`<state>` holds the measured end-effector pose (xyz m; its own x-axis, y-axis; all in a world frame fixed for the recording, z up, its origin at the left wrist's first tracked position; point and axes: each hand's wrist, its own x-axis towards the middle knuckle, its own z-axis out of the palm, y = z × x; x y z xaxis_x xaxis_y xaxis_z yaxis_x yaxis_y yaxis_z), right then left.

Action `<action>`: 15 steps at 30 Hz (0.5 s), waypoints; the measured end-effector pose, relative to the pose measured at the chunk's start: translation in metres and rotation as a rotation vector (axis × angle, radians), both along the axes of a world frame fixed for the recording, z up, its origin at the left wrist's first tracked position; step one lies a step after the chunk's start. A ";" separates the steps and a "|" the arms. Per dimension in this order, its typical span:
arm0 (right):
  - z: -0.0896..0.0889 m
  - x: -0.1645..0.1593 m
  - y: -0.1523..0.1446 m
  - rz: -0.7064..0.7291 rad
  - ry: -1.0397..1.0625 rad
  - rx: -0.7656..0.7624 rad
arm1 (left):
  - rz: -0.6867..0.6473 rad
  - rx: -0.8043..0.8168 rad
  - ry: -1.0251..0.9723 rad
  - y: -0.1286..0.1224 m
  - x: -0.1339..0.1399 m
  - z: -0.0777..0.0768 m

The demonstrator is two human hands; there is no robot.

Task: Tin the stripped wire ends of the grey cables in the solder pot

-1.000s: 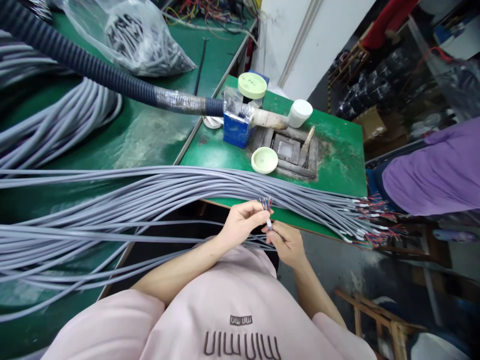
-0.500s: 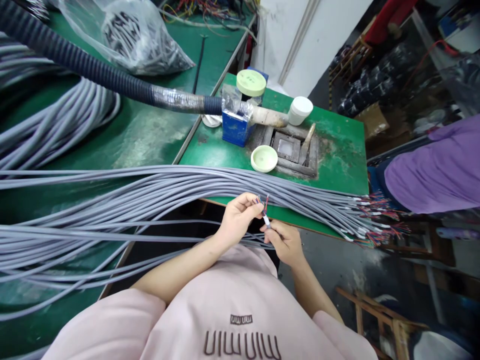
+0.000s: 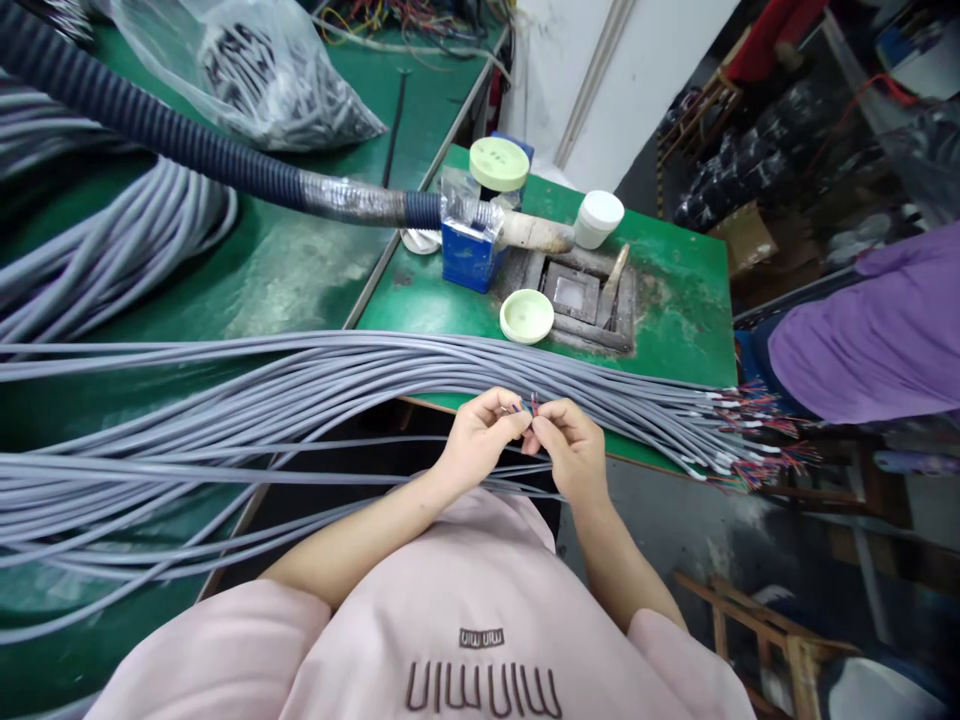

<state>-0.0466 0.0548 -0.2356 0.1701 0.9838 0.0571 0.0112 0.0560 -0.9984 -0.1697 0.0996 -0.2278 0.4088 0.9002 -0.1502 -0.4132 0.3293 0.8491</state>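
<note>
Your left hand (image 3: 480, 440) and right hand (image 3: 574, 445) both pinch the cable end (image 3: 531, 404), its coloured wires pointing away from you toward the cable bundle (image 3: 375, 380).

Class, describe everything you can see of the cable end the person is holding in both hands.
The cable end is a thin grey lead, seemingly plastic-sheathed, with short coloured wires, red and blue among them, poking up from its stripped tip. The left hand and right hand pinch it between their fingertips, just above the bundle of grey cables lying across the green table. Most of its length is hidden.
</note>
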 end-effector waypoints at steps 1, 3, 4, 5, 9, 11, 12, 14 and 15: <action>-0.002 0.000 0.001 -0.008 0.034 -0.001 | 0.002 0.003 -0.002 0.000 0.000 0.000; -0.006 0.000 0.002 -0.025 0.125 0.002 | 0.004 0.010 -0.005 0.001 0.000 0.000; -0.008 0.000 0.003 -0.029 0.166 0.003 | 0.005 0.010 -0.004 0.001 0.001 -0.001; -0.010 0.000 0.004 -0.029 0.194 0.000 | 0.005 0.010 -0.001 0.002 0.001 -0.001; -0.008 0.001 0.005 -0.008 0.178 -0.032 | 0.005 -0.006 0.012 0.001 0.003 -0.003; -0.005 0.001 0.006 -0.001 0.150 -0.047 | 0.004 -0.013 0.004 0.001 0.003 -0.005; -0.003 0.001 0.007 0.000 0.138 -0.053 | 0.007 -0.014 -0.003 0.001 0.003 -0.005; -0.002 0.001 0.008 -0.005 0.115 -0.055 | 0.017 -0.003 -0.017 0.001 0.002 -0.006; -0.002 0.002 0.009 -0.008 0.104 -0.054 | 0.022 0.009 -0.019 0.001 0.002 -0.007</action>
